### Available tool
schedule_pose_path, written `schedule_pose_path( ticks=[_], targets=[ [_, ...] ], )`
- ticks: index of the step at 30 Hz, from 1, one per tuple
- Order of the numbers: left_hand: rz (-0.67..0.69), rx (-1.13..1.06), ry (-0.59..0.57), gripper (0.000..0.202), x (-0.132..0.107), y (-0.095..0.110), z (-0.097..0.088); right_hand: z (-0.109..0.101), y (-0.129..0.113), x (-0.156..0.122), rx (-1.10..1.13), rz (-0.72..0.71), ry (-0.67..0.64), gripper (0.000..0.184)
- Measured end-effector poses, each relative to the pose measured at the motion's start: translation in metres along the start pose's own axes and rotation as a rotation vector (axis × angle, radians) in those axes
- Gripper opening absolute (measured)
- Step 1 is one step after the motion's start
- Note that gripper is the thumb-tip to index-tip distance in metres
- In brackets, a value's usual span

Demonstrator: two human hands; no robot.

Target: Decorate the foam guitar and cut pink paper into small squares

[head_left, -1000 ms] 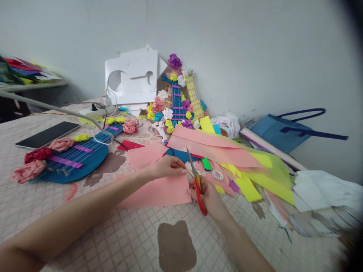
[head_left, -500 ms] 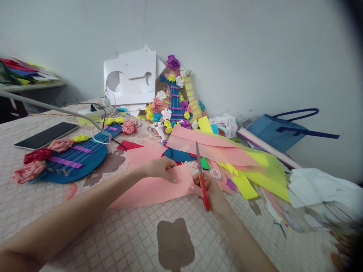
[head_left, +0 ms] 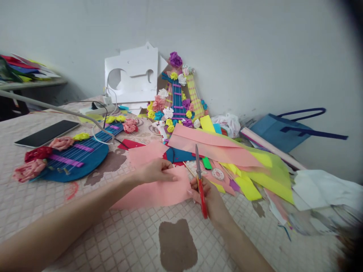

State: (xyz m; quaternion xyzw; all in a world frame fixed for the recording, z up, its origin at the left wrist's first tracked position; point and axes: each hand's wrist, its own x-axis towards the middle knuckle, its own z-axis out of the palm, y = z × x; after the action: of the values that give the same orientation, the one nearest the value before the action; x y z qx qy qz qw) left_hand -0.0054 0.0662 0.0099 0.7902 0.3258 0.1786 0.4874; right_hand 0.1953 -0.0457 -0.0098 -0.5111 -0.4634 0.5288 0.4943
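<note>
A strip of pink crepe paper is pinched by my left hand, its thumb and fingers closed over the upper edge. My right hand grips a pair of scissors with red handles, the closed-looking blades pointing up and away. The right thumb and fingertips also touch the paper's right end. Behind my left hand lies another pink piece. Left of it, a blue guitar cutout with purple bars, strings and paper flowers rests on the table.
Pink sheets and yellow sheets pile up beyond my right hand. A glue gun stands near flower-covered guitars by the wall. A black tablet-like device and a white cable are at left; a blue bag is at right.
The view has shifted slightly. My right hand has moved a little left and down with the scissors, and the left hand's fingers have drawn closer together on the paper.
</note>
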Motion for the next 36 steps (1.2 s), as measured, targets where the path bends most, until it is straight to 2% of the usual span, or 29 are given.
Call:
schedule_pose_path(
  ticks=[2, 4, 8, 10, 12, 15, 20, 25, 27, 30, 33, 36],
  targets=[
    [0.022, -0.049, 0.062, 0.043, 0.000, 0.000, 0.003, 0.002, 0.000, -0.001, 0.016, -0.005, 0.025, 0.032],
    [0.066, -0.118, 0.066, 0.038, -0.001, 0.002, 0.002, 0.003, 0.001, 0.000, 0.026, 0.000, 0.048, 0.034],
    [0.150, -0.260, -0.083, 0.047, -0.004, 0.006, -0.010, 0.001, 0.005, 0.002, 0.022, 0.000, 0.077, 0.035],
    [0.163, -0.293, -0.144, 0.038, -0.005, 0.006, -0.016, 0.000, 0.006, 0.003, 0.018, -0.012, 0.092, 0.036],
    [0.151, -0.271, -0.181, 0.030, -0.005, 0.003, -0.019, -0.001, 0.006, 0.003, 0.017, -0.021, 0.102, 0.036],
    [0.097, -0.239, -0.236, 0.028, -0.004, -0.003, -0.016, 0.000, 0.005, 0.003, 0.023, -0.018, 0.100, 0.036],
    [-0.022, -0.274, -0.221, 0.032, -0.002, -0.009, -0.009, 0.002, 0.001, 0.003, 0.028, -0.011, 0.115, 0.036],
    [0.015, -0.350, -0.209, 0.025, -0.001, -0.011, -0.023, 0.002, 0.000, 0.002, 0.030, 0.011, 0.102, 0.039],
    [0.020, -0.405, -0.181, 0.022, -0.001, -0.010, -0.032, 0.003, 0.001, 0.001, 0.089, 0.011, 0.046, 0.039],
    [0.047, -0.479, -0.124, 0.017, -0.003, -0.009, -0.042, 0.007, 0.003, -0.002, 0.236, -0.029, -0.124, 0.041],
    [0.090, -0.568, -0.085, 0.017, -0.003, -0.012, -0.048, 0.014, 0.003, -0.008, 0.336, -0.056, -0.264, 0.056],
    [0.127, -0.636, -0.046, 0.018, -0.002, -0.018, -0.052, 0.019, 0.000, -0.016, 0.333, -0.009, -0.381, 0.065]
  ],
)
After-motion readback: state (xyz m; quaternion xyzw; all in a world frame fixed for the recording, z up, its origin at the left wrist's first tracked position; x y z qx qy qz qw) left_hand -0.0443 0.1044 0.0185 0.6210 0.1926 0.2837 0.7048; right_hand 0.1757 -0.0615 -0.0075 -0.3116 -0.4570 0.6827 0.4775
